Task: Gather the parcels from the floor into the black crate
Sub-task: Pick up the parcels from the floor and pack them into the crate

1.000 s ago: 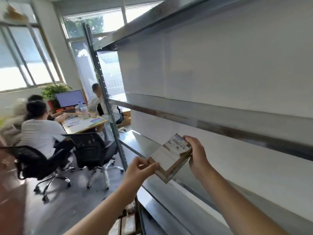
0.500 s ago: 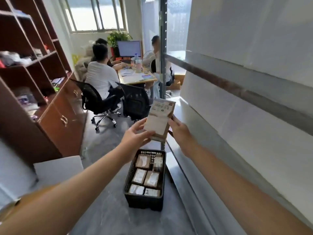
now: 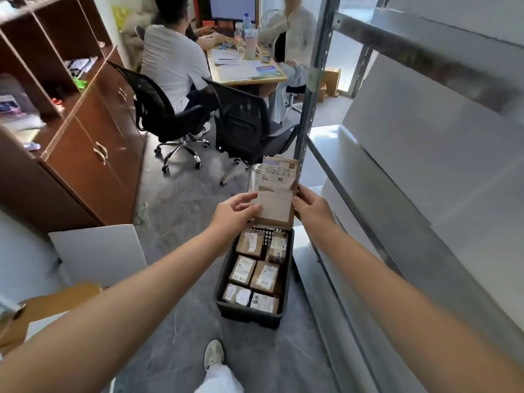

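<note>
a flat, rectangular parcel of brown cardboard is held upright in the air above the far end of the crate, well clear of the floor. a white paper label with a printed barcode covers its upper face, and a paler sheet covers the lower part. the left hand pinches the parcel's left edge between thumb and curled fingers. the right hand grips the right edge, thumb in front and fingers wrapped behind.

the crate is black moulded plastic, oblong, with a rounded rim and a lattice bottom that shows at its far end. it sits on the floor just beside the foot of the rack. inside lie small brown boxes in two columns, each with a white label facing up.

the floor is smooth grey, veined like stone. the rack is dull grey metal with flat shelves. to the left stands a glossy brown wooden cabinet, and beyond are black mesh-backed chairs on chrome star bases. a pale shoe is planted near the crate.
</note>
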A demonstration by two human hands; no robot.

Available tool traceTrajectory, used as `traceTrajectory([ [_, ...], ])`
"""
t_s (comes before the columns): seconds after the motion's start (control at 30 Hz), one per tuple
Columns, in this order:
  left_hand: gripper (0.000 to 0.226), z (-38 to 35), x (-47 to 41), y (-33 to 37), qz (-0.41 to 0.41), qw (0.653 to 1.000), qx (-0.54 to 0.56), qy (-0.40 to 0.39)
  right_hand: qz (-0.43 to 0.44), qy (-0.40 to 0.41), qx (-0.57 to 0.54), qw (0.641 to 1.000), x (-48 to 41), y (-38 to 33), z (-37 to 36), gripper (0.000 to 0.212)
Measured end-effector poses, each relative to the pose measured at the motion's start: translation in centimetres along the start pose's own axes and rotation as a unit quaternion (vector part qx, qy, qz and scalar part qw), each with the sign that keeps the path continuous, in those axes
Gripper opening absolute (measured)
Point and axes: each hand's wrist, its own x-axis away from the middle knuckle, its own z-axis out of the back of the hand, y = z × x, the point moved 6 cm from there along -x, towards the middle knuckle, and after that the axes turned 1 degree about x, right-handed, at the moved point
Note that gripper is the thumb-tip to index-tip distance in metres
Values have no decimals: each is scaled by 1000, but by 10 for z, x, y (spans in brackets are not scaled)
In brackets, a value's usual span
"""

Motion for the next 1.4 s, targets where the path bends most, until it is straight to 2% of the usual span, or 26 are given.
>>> traceTrajectory([
  [0.17, 34, 24, -99, -5, 19, 999, -22, -29, -45, 42, -20, 998, -76, 13, -21, 33],
  [0.4, 32, 43, -199, -36, 82, 994, -66, -42, -125, 58, -7, 990, -164, 60, -50, 39],
  [0.6, 30, 22, -246, -82, 147, 985, -77, -50, -173, 44, 14, 984, -213, 118, -37, 35],
  [0.7, 28, 11, -275, -113, 162, 981, -99, -28, -205, 13, 12, 979, -238, 158, -31, 42],
  [0.8, 36, -6, -301, -153, 186, 975, -123, -3, -236, -25, 0, 971, -263, 206, -27, 43],
  [0.93, 59, -27, -327, -218, 246, 962, -117, 5, -287, -67, 23, 955, -289, 281, -30, 48],
  [1.17, 59, -7, -393, -378, 306, 942, -138, 24, -352, -81, 34, 932, -335, 440, -66, 48],
  [1.4, 54, 38, -461, -498, 316, 940, -120, 51, -357, -60, 52, 931, -381, 559, -123, 45],
])
